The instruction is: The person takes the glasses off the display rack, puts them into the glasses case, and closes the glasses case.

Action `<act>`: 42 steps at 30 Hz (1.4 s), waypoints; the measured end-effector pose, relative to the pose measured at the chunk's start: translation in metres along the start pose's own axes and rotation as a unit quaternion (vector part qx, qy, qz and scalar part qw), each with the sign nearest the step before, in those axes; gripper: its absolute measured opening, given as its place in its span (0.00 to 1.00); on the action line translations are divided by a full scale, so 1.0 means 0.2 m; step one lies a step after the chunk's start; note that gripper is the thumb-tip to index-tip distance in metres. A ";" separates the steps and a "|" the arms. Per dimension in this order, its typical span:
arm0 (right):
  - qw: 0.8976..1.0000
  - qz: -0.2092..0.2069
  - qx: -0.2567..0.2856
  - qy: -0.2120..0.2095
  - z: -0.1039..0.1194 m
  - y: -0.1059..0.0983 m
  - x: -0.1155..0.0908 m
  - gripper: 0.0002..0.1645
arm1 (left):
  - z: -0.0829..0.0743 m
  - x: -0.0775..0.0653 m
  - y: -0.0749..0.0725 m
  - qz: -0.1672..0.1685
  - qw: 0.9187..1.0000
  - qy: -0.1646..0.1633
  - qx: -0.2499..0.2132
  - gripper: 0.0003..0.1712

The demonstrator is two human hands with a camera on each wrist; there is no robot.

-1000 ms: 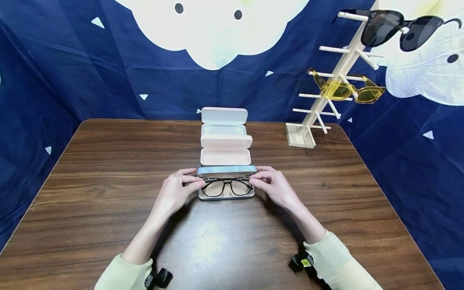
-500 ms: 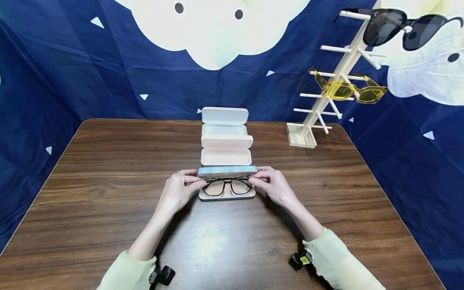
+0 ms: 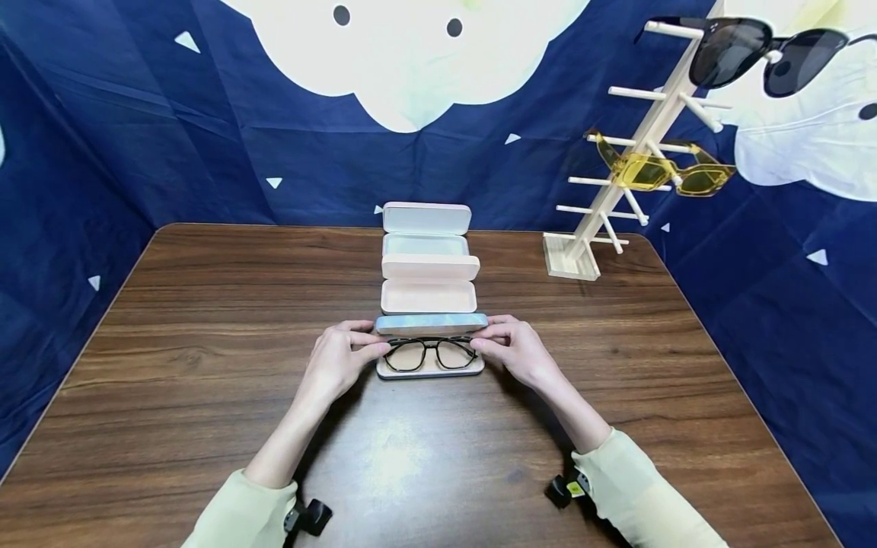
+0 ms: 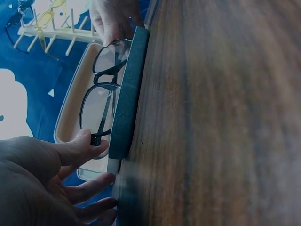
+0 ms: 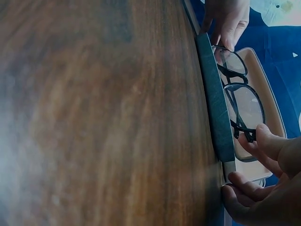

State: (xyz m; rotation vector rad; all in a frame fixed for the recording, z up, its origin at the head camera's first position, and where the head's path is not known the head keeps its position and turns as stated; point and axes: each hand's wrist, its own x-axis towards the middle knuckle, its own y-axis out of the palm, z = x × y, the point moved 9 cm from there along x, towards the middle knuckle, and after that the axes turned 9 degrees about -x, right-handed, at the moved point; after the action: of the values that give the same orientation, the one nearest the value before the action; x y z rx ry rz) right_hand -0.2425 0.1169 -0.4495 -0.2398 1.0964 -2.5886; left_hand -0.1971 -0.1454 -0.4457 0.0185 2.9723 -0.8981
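Note:
A pair of black-framed eyeglasses (image 3: pixel 432 355), arms folded, is at the front half of an open blue glasses case (image 3: pixel 432 324) on the table. My left hand (image 3: pixel 336 361) pinches the left end of the frame between thumb and forefinger; in the left wrist view its other fingers (image 4: pixel 89 193) lie by the case's end. At the opposite end, my right hand (image 3: pixel 514 350) pinches the frame's right corner. The right wrist view has the thumb (image 5: pixel 269 141) against the frame and the lower fingers touching the case's side. Whether the glasses touch the case lining cannot be told.
Right behind the blue case stand open pale pink cases (image 3: pixel 428 295) in a row. A wooden glasses rack (image 3: pixel 572 257) at the back right bears yellow sunglasses (image 3: pixel 674 175) and black sunglasses (image 3: pixel 763 57). Blue cloth (image 3: pixel 205 152) hangs behind the brown table (image 3: pixel 205 320).
Almost nothing differs. Both hands keep their pinch on the eyeglasses over the blue case, and the whole head view has shifted very slightly.

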 end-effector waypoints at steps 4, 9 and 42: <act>1.000 -0.004 -0.014 -0.006 0.00 0.00 0.00 0.09 | 0.00 0.00 0.00 0.003 1.000 -0.011 0.004 0.13; 0.999 -0.013 -0.035 -0.001 -0.01 -0.01 0.00 0.08 | 0.01 0.00 0.01 0.003 1.000 -0.026 0.009 0.14; 0.997 -0.026 -0.071 0.023 -0.01 -0.02 0.01 0.06 | 0.03 0.02 0.02 -0.005 0.998 -0.047 0.028 0.11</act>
State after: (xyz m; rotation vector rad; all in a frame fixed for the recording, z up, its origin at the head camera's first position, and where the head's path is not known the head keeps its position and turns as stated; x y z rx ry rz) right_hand -0.2450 0.1190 -0.4480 -0.2453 1.3106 -2.5761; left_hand -0.2008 -0.1462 -0.4533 -0.0351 2.8627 -0.9556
